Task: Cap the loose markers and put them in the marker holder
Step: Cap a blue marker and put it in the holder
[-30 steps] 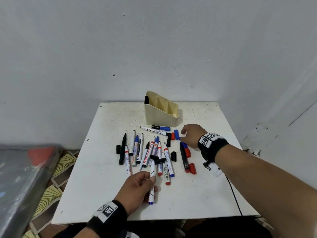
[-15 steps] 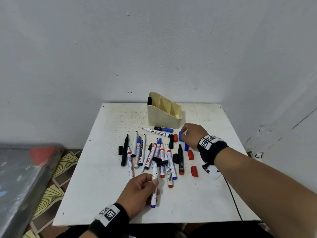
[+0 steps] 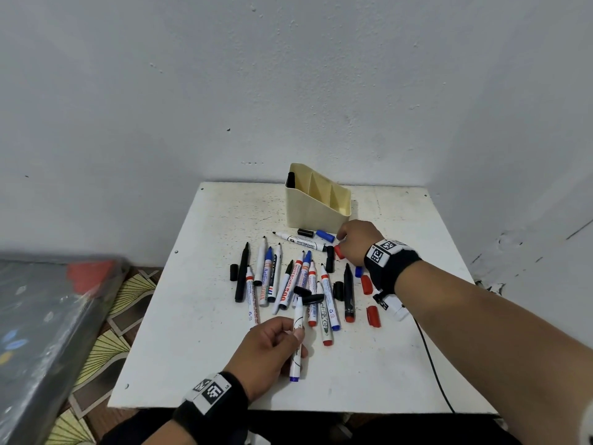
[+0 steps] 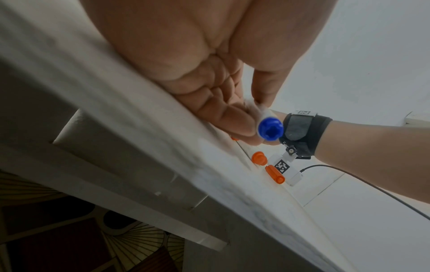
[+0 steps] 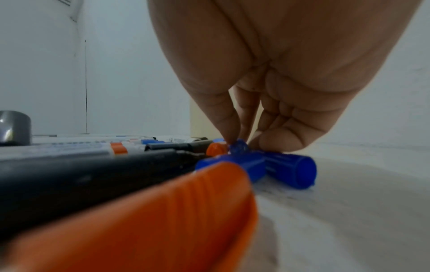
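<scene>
Several uncapped markers (image 3: 288,284) and loose caps lie across the middle of the white table (image 3: 192,364). My left hand (image 3: 293,330) grips a white marker with a blue end (image 3: 296,361) near the front edge; the left wrist view shows that blue end (image 4: 271,128) beside my fingers. My right hand (image 3: 341,240) reaches down in front of the cream marker holder (image 3: 316,207). In the right wrist view its thumb and forefinger (image 5: 237,141) pinch a blue cap (image 5: 239,147) on the table. One black marker (image 3: 290,179) stands in the holder's left compartment.
Red caps (image 3: 373,316) and a black cap (image 3: 234,272) lie loose at the pile's edges. Two more blue caps (image 5: 291,169) sit under my right palm. A black cable (image 3: 433,364) crosses the table's right side. A grey wrapped object (image 3: 48,316) sits left of the table. Walls close in behind and to the right.
My right hand has edged left toward the caps in front of the holder and lowered its fingertips onto a blue cap. The left hand keeps hold of its marker.
</scene>
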`<move>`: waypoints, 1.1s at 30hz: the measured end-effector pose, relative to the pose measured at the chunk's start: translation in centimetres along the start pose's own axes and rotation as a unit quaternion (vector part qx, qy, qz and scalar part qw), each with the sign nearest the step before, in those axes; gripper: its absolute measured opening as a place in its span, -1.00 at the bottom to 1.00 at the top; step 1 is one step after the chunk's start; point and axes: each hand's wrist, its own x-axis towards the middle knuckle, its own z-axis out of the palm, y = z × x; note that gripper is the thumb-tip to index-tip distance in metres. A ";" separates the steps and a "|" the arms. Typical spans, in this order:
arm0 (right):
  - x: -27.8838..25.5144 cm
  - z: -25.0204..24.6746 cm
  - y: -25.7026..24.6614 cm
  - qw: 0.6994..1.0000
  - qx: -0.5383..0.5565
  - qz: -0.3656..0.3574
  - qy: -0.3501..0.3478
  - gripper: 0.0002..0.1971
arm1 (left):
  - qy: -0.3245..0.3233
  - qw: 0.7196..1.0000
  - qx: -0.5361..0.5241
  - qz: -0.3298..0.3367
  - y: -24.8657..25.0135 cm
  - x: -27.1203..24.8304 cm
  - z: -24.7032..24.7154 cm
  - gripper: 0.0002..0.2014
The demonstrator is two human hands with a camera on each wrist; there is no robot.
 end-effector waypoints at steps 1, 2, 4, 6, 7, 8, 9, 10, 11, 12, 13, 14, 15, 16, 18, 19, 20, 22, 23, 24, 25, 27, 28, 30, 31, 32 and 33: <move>0.0 0.0 0.1 1.000 0.002 0.002 0.003 -0.72 | -0.001 1.000 0.001 0.002 -0.1 0.1 -0.1 -0.85; 0.0 0.1 0.2 1.000 0.005 0.004 0.003 -0.75 | -0.002 1.000 0.000 0.003 -0.2 0.1 -0.1 -0.85; -0.1 0.1 0.4 1.000 0.007 0.006 0.009 -0.78 | -0.005 1.000 -0.004 0.002 -0.3 0.2 -0.2 -0.85; -0.2 -0.2 0.9 0.999 0.031 0.014 0.022 -0.80 | -0.005 1.000 -0.007 0.003 -0.4 0.2 -0.2 -0.85; -0.2 -0.5 1.2 0.998 0.059 0.016 0.030 -0.82 | -0.004 1.000 -0.007 0.004 -0.3 0.1 -0.1 -0.85; -0.4 -0.9 1.5 0.994 0.101 0.019 0.037 -0.84 | -0.005 1.000 -0.007 0.005 -0.3 0.1 -0.1 -0.85; -0.7 -1.4 1.9 0.985 0.166 0.026 0.041 -0.87 | -0.005 1.000 -0.008 0.006 -0.3 0.1 -0.1 -0.85; -1.3 -2.0 2.1 0.964 0.259 0.040 0.038 -0.89 | -0.005 1.000 -0.009 0.006 -0.2 0.1 -0.1 -0.85; -2.1 -2.5 2.1 0.929 0.365 0.057 0.028 -0.91 | -0.004 1.000 -0.010 0.006 -0.2 0.1 -0.2 -0.85; -3.2 -3.1 2.1 0.886 0.459 0.068 0.014 -0.90 | -0.003 1.000 -0.012 0.006 -0.1 0.0 -0.2 -0.85; -4.4 -3.5 2.0 0.844 0.532 0.068 -0.001 -0.87 | -0.002 1.000 -0.016 0.005 -0.1 0.0 -0.2 -0.86; -5.5 -3.9 2.1 0.811 0.582 0.060 -0.014 -0.83 | 0.000 1.000 -0.019 0.006 0.0 0.0 -0.1 -0.86; -6.6 -4.1 2.1 0.781 0.623 0.046 -0.029 -0.78 | 0.003 1.000 -0.021 0.007 0.1 -0.1 -0.1 -0.86; -7.6 -4.2 2.1 0.757 0.651 0.032 -0.043 -0.74 | 0.006 1.000 -0.021 0.009 0.3 -0.2 -0.1 -0.86; -9.7 -4.5 1.8 0.736 0.674 0.012 -0.059 -0.70 | 0.008 1.000 -0.013 0.021 0.8 -0.6 0.1 -0.85; -10.8 -4.7 1.6 0.736 0.675 0.003 -0.061 -0.71 | 0.006 0.999 -0.010 0.030 1.2 -1.0 0.1 -0.85; -11.8 -4.7 1.3 0.739 0.671 -0.007 -0.061 -0.73 | 0.005 0.999 -0.007 0.041 1.6 -1.3 0.2 -0.86; -13.7 -5.2 0.6 0.747 0.661 -0.035 -0.065 -0.77 | 0.006 0.998 0.004 0.069 2.6 -2.2 0.2 -0.87; -14.5 -5.5 0.2 0.754 0.652 -0.051 -0.069 -0.78 | 0.010 0.996 0.009 0.084 3.1 -2.5 0.2 -0.85; -15.2 -6.0 -0.2 0.762 0.641 -0.067 -0.072 -0.78 | 0.015 0.995 0.013 0.101 3.7 -3.0 0.2 -0.84; -15.9 -6.4 -0.6 0.770 0.629 -0.080 -0.074 -0.78 | 0.020 0.993 0.015 0.116 4.3 -3.4 0.2 -0.85; -17.0 -7.2 -1.5 0.788 0.602 -0.106 -0.073 -0.78 | 0.027 0.989 0.027 0.146 5.5 -4.3 0.2 -0.87; -17.4 -7.5 -2.0 0.796 0.590 -0.118 -0.069 -0.79 | 0.026 0.987 0.034 0.157 6.0 -4.7 0.3 -0.86; -18.2 -8.1 -2.9 0.802 0.579 -0.134 -0.052 -0.78 | 0.026 0.984 0.035 0.171 6.8 -5.6 0.4 -0.84; -18.6 -8.4 -3.3 0.802 0.579 -0.138 -0.043 -0.77 | 0.026 0.984 0.032 0.175 7.0 -6.0 0.5 -0.82; -18.9 -8.7 -3.7 0.804 0.576 -0.143 -0.035 -0.77 | 0.027 0.983 0.029 0.179 7.3 -6.3 0.6 -0.80; -19.1 -8.9 -4.0 0.809 0.568 -0.148 -0.031 -0.78 | 0.028 0.982 0.027 0.182 7.5 -6.6 0.6 -0.78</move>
